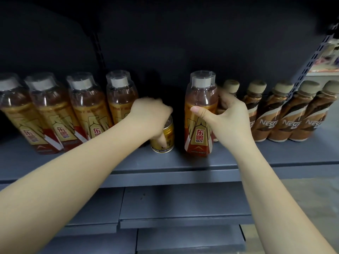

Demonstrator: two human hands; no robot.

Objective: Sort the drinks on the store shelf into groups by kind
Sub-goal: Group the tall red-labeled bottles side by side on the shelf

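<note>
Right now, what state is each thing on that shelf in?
Gold can: upright, left hand gripping it from above.
Lone bottle: upright, held by right hand.
Four matching bottles: standing grouped at left, capped.
Coffee bottles: standing grouped at right, capped.
Shelf: bare along the front.

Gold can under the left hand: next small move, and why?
Probably lift the gold can out of the gap. The left hand grips it from above, and it stands between four matching energy-drink bottles and a fifth held by the right hand. Clearing it lets that bottle slide over.
</note>
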